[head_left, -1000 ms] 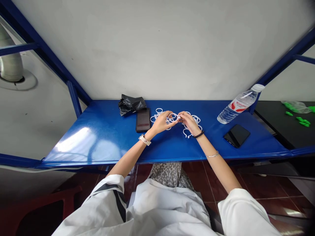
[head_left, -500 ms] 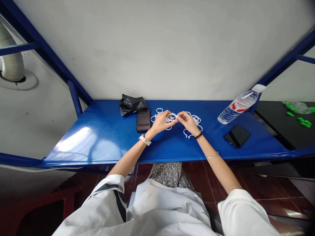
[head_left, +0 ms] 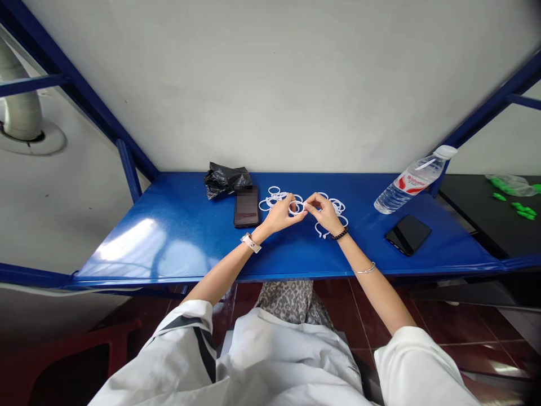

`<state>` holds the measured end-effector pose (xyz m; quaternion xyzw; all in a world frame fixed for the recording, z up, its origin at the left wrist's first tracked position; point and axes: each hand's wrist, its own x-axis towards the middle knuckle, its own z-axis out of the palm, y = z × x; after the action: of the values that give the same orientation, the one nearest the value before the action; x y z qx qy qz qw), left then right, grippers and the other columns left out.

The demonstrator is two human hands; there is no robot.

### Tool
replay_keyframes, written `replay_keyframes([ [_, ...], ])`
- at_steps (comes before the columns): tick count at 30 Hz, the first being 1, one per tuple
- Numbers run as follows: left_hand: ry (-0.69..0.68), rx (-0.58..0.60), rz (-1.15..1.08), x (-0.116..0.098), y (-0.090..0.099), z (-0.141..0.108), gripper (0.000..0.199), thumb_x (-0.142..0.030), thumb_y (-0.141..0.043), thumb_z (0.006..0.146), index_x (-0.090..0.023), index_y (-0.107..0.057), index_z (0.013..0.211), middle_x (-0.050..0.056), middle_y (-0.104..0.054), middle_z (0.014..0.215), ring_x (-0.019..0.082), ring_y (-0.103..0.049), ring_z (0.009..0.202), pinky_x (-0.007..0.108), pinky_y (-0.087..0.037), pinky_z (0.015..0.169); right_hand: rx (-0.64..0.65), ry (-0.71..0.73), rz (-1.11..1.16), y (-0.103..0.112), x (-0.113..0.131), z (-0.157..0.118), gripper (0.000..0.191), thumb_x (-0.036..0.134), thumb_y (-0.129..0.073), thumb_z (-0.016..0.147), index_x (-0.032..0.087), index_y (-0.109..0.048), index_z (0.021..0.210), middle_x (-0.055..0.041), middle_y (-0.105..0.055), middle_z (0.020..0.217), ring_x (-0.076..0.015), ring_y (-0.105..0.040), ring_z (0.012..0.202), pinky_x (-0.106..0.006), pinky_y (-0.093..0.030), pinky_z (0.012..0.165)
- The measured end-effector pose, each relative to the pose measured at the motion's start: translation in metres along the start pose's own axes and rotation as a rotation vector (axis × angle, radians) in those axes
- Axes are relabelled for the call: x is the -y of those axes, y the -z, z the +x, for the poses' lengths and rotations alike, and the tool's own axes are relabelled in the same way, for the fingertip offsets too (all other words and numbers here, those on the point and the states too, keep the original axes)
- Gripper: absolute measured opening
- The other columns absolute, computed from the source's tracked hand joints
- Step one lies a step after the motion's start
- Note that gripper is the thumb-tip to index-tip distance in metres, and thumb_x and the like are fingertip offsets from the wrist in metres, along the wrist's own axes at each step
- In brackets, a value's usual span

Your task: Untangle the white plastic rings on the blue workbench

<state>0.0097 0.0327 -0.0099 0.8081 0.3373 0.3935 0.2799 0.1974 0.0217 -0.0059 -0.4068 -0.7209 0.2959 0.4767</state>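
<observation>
My left hand point(head_left: 279, 215) and my right hand point(head_left: 324, 213) meet over the middle of the blue table point(head_left: 177, 237), both pinching one white plastic ring point(head_left: 295, 207) between their fingertips. Behind and beside the hands lie several loose white rings point(head_left: 274, 197) in a scattered pile; more white rings point(head_left: 337, 204) show to the right of my right hand. My left wrist carries a watch, my right wrist a dark bead bracelet and a thin bangle.
A phone point(head_left: 245, 207) lies left of the rings, with a crumpled black bag point(head_left: 226, 179) behind it. A second dark phone point(head_left: 408, 234) and a tilted water bottle point(head_left: 412, 181) are to the right. A black surface with green pieces point(head_left: 522, 210) adjoins at far right.
Both hands have sunk slightly toward the table with the ring between them; the left hand's fingers have turned a little. Everything else stays put.
</observation>
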Motion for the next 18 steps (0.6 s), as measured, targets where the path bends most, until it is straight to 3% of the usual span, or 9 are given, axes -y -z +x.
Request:
replay_keyframes([
  [18, -0.008, 0.028, -0.161, 0.0032, -0.0061, -0.0013, 0.041, -0.056, -0.059, 0.089, -0.022, -0.037, 0.088, -0.002, -0.052, 0.075, 0.012, -0.052, 0.063, 0.026, -0.043, 0.057, -0.046, 0.047, -0.053, 0.0, 0.002, -0.0007, 0.039, 0.059, -0.064, 0.087, 0.023, -0.057, 0.078, -0.0025, -0.064, 0.077, -0.0199, -0.062, 0.073, -0.035, -0.051, 0.072],
])
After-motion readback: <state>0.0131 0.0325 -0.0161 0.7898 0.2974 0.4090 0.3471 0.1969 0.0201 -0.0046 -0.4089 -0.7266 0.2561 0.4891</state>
